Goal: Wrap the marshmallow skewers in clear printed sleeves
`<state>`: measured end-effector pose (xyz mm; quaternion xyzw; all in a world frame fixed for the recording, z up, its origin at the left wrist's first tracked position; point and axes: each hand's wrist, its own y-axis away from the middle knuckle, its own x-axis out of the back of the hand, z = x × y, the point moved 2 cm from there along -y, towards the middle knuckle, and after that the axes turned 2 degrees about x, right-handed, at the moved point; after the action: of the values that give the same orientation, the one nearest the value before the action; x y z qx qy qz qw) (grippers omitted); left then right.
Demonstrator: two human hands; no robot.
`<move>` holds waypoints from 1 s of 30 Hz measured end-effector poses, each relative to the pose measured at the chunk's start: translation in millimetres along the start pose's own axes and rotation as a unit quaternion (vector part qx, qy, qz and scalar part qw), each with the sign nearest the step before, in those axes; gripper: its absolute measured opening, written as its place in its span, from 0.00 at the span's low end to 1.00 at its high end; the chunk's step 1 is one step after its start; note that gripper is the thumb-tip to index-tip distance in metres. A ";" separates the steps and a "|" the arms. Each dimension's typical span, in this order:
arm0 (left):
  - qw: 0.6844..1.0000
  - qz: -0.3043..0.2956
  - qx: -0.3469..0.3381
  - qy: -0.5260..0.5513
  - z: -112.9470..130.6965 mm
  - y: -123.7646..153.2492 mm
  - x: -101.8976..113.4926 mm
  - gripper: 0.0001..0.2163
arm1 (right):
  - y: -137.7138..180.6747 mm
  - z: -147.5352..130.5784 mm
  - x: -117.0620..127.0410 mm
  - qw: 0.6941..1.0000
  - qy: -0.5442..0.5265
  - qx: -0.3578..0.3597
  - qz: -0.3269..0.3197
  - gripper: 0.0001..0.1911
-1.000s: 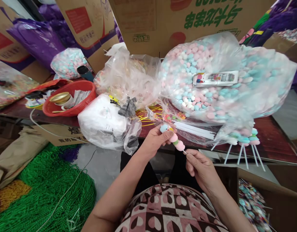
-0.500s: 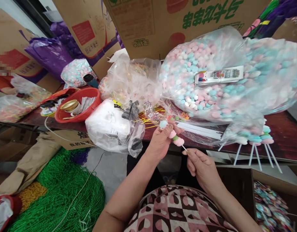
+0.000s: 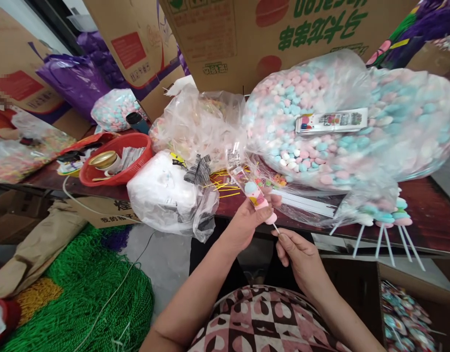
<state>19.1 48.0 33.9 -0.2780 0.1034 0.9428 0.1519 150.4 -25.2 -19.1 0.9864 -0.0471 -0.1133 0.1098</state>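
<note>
My left hand (image 3: pixel 248 220) is closed around a marshmallow skewer (image 3: pixel 257 196) with blue and pink pieces, and a small clear wrapper (image 3: pixel 236 164) now covers its upper end. My right hand (image 3: pixel 296 249) pinches the white stick at the skewer's lower end. Both hands are in front of the dark red table's edge (image 3: pixel 422 230). Just behind them lies a huge clear bag of pink, blue and white marshmallows (image 3: pixel 320 127).
Finished skewers (image 3: pixel 389 220) stick out over the table edge at right. A white bundle in plastic (image 3: pixel 166 193), a red basket (image 3: pixel 117 159) and yellow twist ties (image 3: pixel 225 183) sit at left. Cardboard boxes (image 3: pixel 246 39) stand behind. Green netting (image 3: pixel 81 293) lies on the floor; wrapped candies (image 3: pixel 404 318) fill a box.
The clear wrapper has gone over the top of the skewer, which was bare before. My left hand shifted its grip up the skewer; my right hand stays on the stick.
</note>
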 end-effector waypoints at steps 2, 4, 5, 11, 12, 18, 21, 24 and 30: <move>1.000 -0.008 -0.017 0.009 11.8 2.3 3.5 0.25 | -1.2 1.6 0.5 1.000 -0.003 0.000 -0.002 0.17; 0.999 0.009 -0.048 0.018 25.7 2.2 6.7 0.28 | -1.2 2.4 1.9 1.000 0.014 0.005 -0.003 0.17; 0.998 0.021 -0.060 0.019 31.3 1.2 7.6 0.28 | -0.7 2.6 2.6 1.000 0.029 0.009 -0.004 0.17; 0.995 0.080 -0.062 0.024 27.9 -6.9 6.8 0.17 | 6.6 -0.3 6.6 0.986 0.149 0.073 0.016 0.17; 0.995 0.081 -0.056 0.033 23.4 -6.9 6.5 0.16 | 7.4 -0.8 7.3 0.988 0.141 0.068 0.014 0.17; 0.997 0.021 -0.010 0.071 1.8 0.7 3.1 0.15 | 7.5 -1.2 4.4 0.990 -0.063 -0.094 -0.086 0.16; 0.999 -0.009 0.014 0.042 -2.6 6.1 2.5 0.15 | 5.2 -2.8 2.8 0.987 -0.080 -0.105 -0.093 0.16; 0.999 -0.029 0.012 0.020 2.5 9.9 6.3 0.18 | 2.7 -3.4 3.4 0.990 -0.078 -0.087 -0.080 0.17; 0.995 -0.034 -0.075 0.050 35.6 6.5 17.3 0.34 | 4.2 0.1 4.2 0.991 -0.064 -0.082 -0.085 0.18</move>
<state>-14.4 55.9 54.4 -0.3390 0.0307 0.9271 0.1570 154.1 -29.8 -19.1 0.9652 0.0392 -0.1884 0.1768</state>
